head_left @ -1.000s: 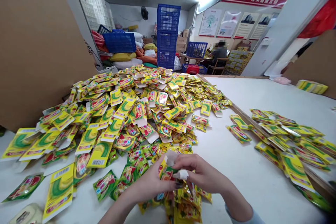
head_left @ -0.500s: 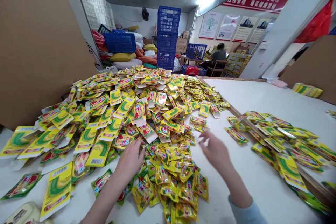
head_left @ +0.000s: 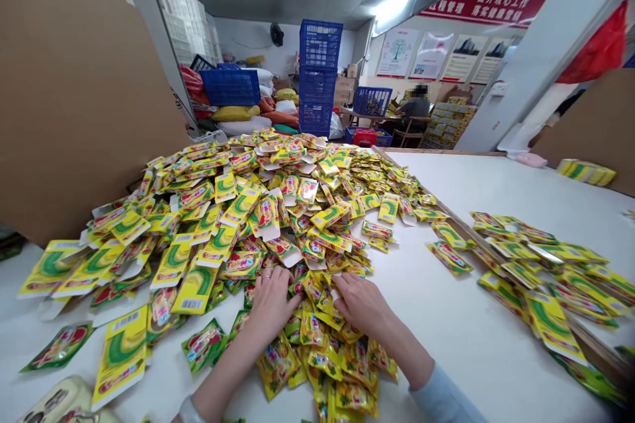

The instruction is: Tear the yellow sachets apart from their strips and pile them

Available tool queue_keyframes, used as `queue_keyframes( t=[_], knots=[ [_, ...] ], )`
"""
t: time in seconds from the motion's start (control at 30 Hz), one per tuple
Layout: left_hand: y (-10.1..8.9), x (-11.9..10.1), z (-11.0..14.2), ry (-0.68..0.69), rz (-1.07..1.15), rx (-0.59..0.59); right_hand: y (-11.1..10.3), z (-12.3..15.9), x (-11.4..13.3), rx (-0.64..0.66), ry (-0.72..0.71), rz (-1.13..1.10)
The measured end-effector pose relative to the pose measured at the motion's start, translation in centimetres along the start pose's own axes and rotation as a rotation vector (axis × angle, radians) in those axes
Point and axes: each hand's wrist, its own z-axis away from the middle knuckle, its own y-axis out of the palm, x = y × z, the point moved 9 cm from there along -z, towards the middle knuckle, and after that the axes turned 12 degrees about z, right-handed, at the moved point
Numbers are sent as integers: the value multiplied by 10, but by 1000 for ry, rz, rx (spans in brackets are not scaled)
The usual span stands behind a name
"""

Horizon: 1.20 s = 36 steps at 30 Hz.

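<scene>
My left hand [head_left: 272,301] reaches into the pile where green sachets [head_left: 243,324] meet yellow ones. Its fingers curl down and its thumb points right; the fingertips are partly hidden, so what they grip cannot be made out. On the right side of the same heap, my right hand [head_left: 364,304] closes its bent fingers on a small yellow sachet [head_left: 325,297]. Below and between both hands lie several shiny yellow sachets [head_left: 317,357] in a loose stack. Just beyond the fingers rises a big mound of flat yellow boxes [head_left: 241,205], some with open white flaps.
A wooden strip [head_left: 446,208] divides the white table [head_left: 417,317]. More filled boxes [head_left: 546,258] lie across it at right. A cardboard sheet [head_left: 84,92] stands at left. Blue crates [head_left: 317,79] are stacked behind, and a seated person [head_left: 415,109] is farther back.
My right hand has moved left and down from the white tabletop onto the yellow sachets. My left hand has shifted slightly right, and both hands are now close together.
</scene>
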Motion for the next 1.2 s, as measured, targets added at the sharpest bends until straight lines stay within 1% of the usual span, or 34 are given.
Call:
queue_keyframes(
  t=[0.07, 0.17, 0.2, 0.23, 0.27, 0.3, 0.33, 0.4, 0.43, 0.47, 0.5, 0.57, 0.67, 0.77, 0.83, 0.93, 0.97, 1.0, 1.03, 1.1, 1.13, 1.17, 1.2],
  knots=[
    [-5, 2, 1, -12, 85, -3, -2, 1, -8, -35, 43, -36],
    [-22, 4, -1, -15, 235, -60, -9, 2, -26, -116, 119, -94],
    [-27, 4, -1, -12, 289, -85, -13, 3, -32, -158, 149, -129],
    [-33, 3, -2, -9, 343, -111, -18, 5, -38, -208, 194, -216],
    [-37, 3, -2, -8, 395, -138, -21, 7, -43, -257, 249, -369],
    [-40, 1, -2, -10, 440, -169, -20, 9, -46, -289, 306, -588],
    [-43, 0, 0, -13, 471, -204, -17, 10, -46, -303, 356, -852],
    [-44, -3, 4, -43, 552, -264, -5, 10, -31, -260, 389, -1362],
    [-40, -5, 7, -71, 619, -269, -2, 8, -18, -221, 367, -1527],
    [-35, -7, 10, -101, 703, -250, -2, 7, -7, -195, 339, -1636],
    [-28, -11, 12, -130, 794, -215, -3, 7, 0, -187, 319, -1698],
    [-16, -19, 17, -175, 946, -142, -4, 6, 8, -195, 301, -1730],
    [-9, -28, 21, -189, 1055, -103, -4, 5, 10, -213, 276, -1676],
    [-3, -32, 20, -182, 1154, -24, -4, 5, 9, -207, 226, -1598],
    [0, -33, 18, -181, 1169, 19, -7, 8, 5, -222, 221, -1473],
    [-1, -37, 19, -138, 1096, 56, -23, 15, -8, -306, 220, -1147],
    [0, -40, 20, -112, 1062, 79, -28, 16, -9, -303, 201, -1079],
    [1, -45, 21, -81, 1028, 103, -29, 16, -7, -259, 167, -1067],
    [2, -49, 22, -53, 996, 122, -27, 14, -2, -179, 125, -1108],
    [4, -54, 25, -22, 947, 143, -19, 11, 11, 12, 47, -1240],
    [3, -54, 26, -13, 920, 143, -15, 11, 15, 75, 29, -1290],
    [1, -53, 25, -4, 882, 137, -13, 10, 15, 97, 33, -1318],
    [-3, -51, 23, 5, 825, 125, -12, 9, 11, 82, 59, -1324]
  ],
)
